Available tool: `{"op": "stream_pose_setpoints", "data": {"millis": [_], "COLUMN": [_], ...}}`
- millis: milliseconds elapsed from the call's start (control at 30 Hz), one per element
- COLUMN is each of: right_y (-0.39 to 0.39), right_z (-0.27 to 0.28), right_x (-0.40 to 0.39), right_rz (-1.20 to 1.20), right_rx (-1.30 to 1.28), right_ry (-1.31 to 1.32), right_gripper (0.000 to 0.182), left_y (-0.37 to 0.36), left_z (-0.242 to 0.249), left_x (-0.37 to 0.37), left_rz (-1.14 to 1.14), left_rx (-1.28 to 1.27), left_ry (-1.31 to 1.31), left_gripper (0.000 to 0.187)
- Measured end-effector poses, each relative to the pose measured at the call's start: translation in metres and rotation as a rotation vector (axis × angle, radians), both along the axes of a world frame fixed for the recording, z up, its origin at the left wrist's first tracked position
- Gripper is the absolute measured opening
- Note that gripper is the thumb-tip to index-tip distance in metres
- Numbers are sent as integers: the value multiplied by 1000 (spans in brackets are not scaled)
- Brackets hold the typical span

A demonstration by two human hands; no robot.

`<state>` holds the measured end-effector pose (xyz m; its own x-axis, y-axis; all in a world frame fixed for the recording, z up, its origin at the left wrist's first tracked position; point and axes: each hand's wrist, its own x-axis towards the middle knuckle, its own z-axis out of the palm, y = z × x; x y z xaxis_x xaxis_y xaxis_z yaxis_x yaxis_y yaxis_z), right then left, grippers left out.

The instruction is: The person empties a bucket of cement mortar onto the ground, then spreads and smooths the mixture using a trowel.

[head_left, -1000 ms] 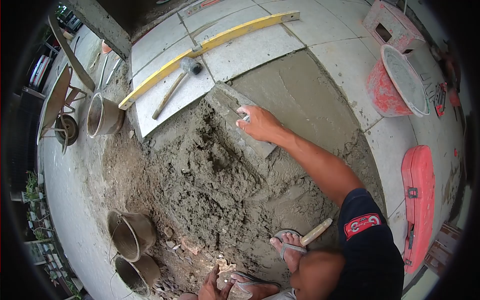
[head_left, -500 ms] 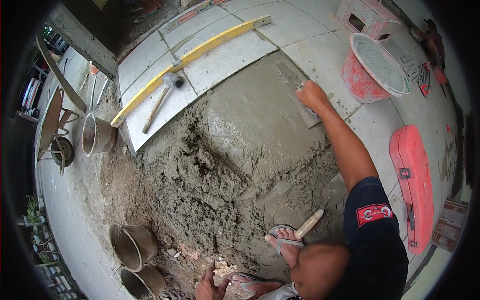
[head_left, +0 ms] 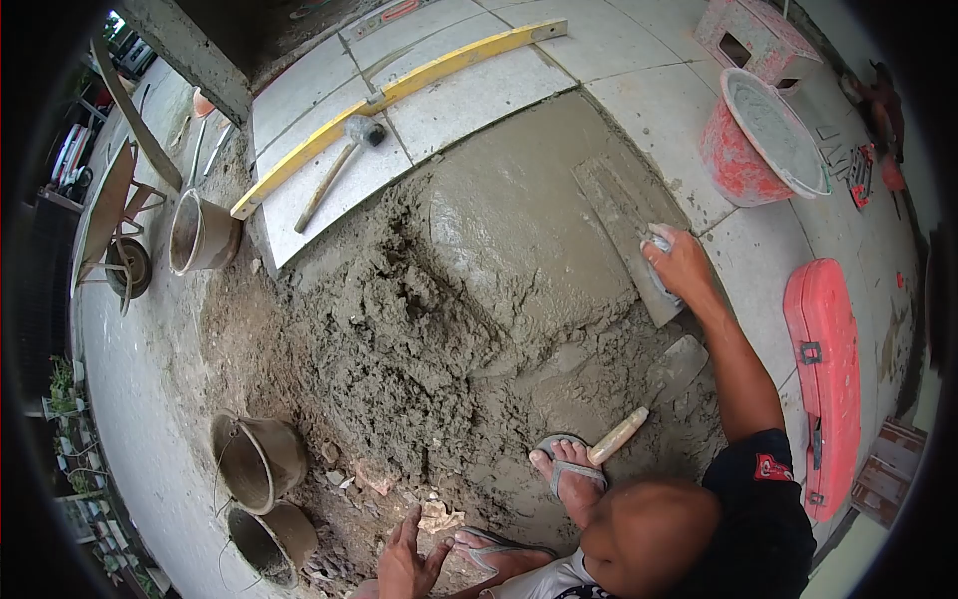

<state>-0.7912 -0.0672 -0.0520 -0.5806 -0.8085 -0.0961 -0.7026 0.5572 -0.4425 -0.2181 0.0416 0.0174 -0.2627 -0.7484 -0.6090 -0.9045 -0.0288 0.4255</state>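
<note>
My right hand (head_left: 682,265) grips a long flat float (head_left: 624,215) whose blade lies on the smoothed wet mortar bed (head_left: 519,220), at its right edge beside the laid tiles (head_left: 479,95). My left hand (head_left: 407,554) hovers low near my sandalled foot (head_left: 569,474), fingers spread, holding nothing. A rough mortar pile (head_left: 399,329) rises left of the smoothed patch. A trowel with a wooden handle (head_left: 644,404) lies in the mortar between my foot and my right arm.
A mallet (head_left: 344,160) and a yellow straightedge (head_left: 399,90) lie on the tiles. A red bucket (head_left: 768,140), pink stool (head_left: 753,40) and red case (head_left: 823,389) stand right. Metal buckets (head_left: 200,235) (head_left: 259,459) (head_left: 269,539) and a wheelbarrow (head_left: 110,230) are left.
My right hand swept the float from the left side of the mortar to the far right, then drew it back along the right edge. My left hand's fingers have spread.
</note>
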Motion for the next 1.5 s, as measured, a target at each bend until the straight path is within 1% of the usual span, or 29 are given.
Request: {"op": "stream_pose_setpoints", "data": {"millis": [33, 100, 133, 200, 267, 333, 400, 467, 500, 567, 600, 633, 667, 700, 767, 833, 867, 900, 967, 1000, 1033, 1100, 1233, 1300, 1367, 1433, 1500], "right_y": [-16, -53, -68, -99, -113, -111, -94, -76, -68, -47, -39, -41, -47, -52, -68, -80, -83, -81, -71, -64, -56, -44, -21, -12, -7, -6, -6], "right_z": [-10, -26, -27, -33, -33, -42, -39, -36, -35, -35, -35, -34, -26, -32, -48, -64, -68, -63, -58, -58, -54, -46, -39, -41, -35, -24, -3], "right_x": [-15, -34, -32, -12, 31, 75, 111, 133, 140, 150, 162, 172, 179, 185, 192, 185, 175, 166, 151, 141, 135, 123, 89, 69, 56, 47, 37], "right_rz": [-17, -87, -81, -35, 132, 223, 343, 374, 376, 199, 179, 164, 174, 162, 125, 9, -15, -14, -71, -118, -163, -217, -341, -399, -466, -481, -390], "right_rx": [-53, -40, -41, -9, 25, 40, 110, 92, 92, 3, -47, -111, -27, -9, 36, 0, -12, -23, -53, -72, -102, -107, -226, -282, -337, -343, -315], "right_ry": [29, -38, -40, -135, -148, -189, -313, -398, -395, -1176, -1338, -1492, -1463, -1488, -1346, -1357, -1305, -1246, -1220, -1259, -1302, -1288, -1281, -1257, -1241, -1240, -1257], "right_gripper": [52, 52, 52, 51, 53, 55, 58, 54, 54, 41, 36, 32, 33, 38, 41, 43, 42, 42, 42, 43, 44, 43, 37, 35, 34, 33, 32], "left_y": [0, 0, 0, 1, 2, 0, -2, -2, -2, -4, -8, -18, -23, -23, -22, -25, -26, -28, -34, -36, -38, -38, -30, -26, -25, -22, -17], "left_z": [-2, 0, 1, 2, 2, 4, 4, 2, 0, -2, 1, 3, 5, 3, -7, -10, -10, -7, 1, 2, 1, 3, 6, 4, 10, 9, 2], "left_x": [1, 2, 0, -1, -1, -5, -6, -5, -6, -9, -13, -22, -27, -27, -28, -30, -31, -31, -32, -32, -30, -22, -13, -11, -16, -17, -13], "left_rz": [-2, -10, -16, -14, -11, 13, 27, 7, 9, -22, -35, -73, -111, -124, -177, -197, -208, -207, -128, -143, -141, -111, -94, -100, -129, -152, -151], "left_rx": [-42, -43, -41, -35, -40, -34, -35, -39, -40, -72, -66, 29, 124, 123, 115, 94, 79, 82, 17, -43, -51, -70, -57, 1, 5, 10, 37], "left_ry": [49, 34, 23, 9, -15, 4, 25, 29, 31, 6, 10, -84, -183, -180, -158, -153, -150, -151, -54, -68, -62, -67, -59, -126, -148, -173, -143], "left_gripper": [73, 73, 73, 74, 72, 71, 71, 70, 70, 69, 69, 75, 81, 81, 83, 82, 82, 82, 81, 78, 78, 78, 79, 80, 80, 81, 81]}}
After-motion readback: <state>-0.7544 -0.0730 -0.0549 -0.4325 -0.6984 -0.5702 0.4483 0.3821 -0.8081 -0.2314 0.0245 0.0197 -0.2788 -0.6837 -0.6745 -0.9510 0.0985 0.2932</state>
